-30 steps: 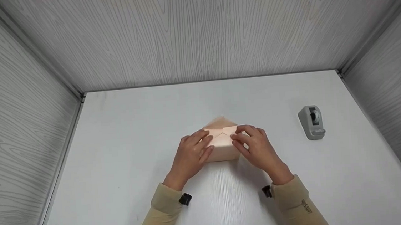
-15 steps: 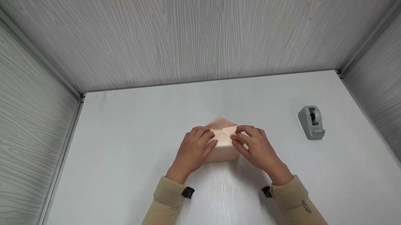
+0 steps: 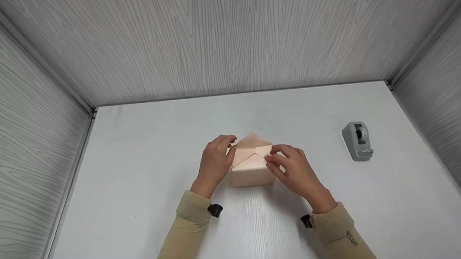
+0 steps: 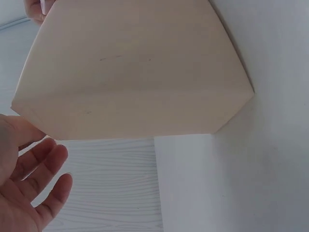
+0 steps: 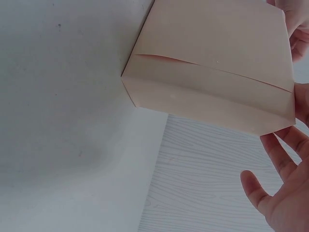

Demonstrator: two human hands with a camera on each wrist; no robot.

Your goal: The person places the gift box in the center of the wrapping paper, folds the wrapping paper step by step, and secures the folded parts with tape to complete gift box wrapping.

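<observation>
A small box wrapped in peach paper (image 3: 252, 177) sits mid-table in the head view. A pointed paper flap (image 3: 253, 140) stands up at its far side, and folded side flaps meet on top. My left hand (image 3: 214, 161) is at the box's far left corner beside that pointed flap, fingers loosely bent, thumb close to the paper. My right hand (image 3: 295, 169) rests its fingertips on the right folded flap on top. In the left wrist view the wrapped box (image 4: 135, 63) shows a smooth side; in the right wrist view the wrapped box (image 5: 212, 63) shows a long paper seam.
A grey tape dispenser (image 3: 358, 142) with a roll in it stands on the right of the white table (image 3: 149, 144). Wood-grain panels (image 3: 223, 39) wall the table at the back and both sides. A black wrist camera (image 3: 215, 210) sits at the left cuff.
My left hand has left the top of the box and moved back to its far left corner, uncovering the left folded flap. My right hand has stayed in place.
</observation>
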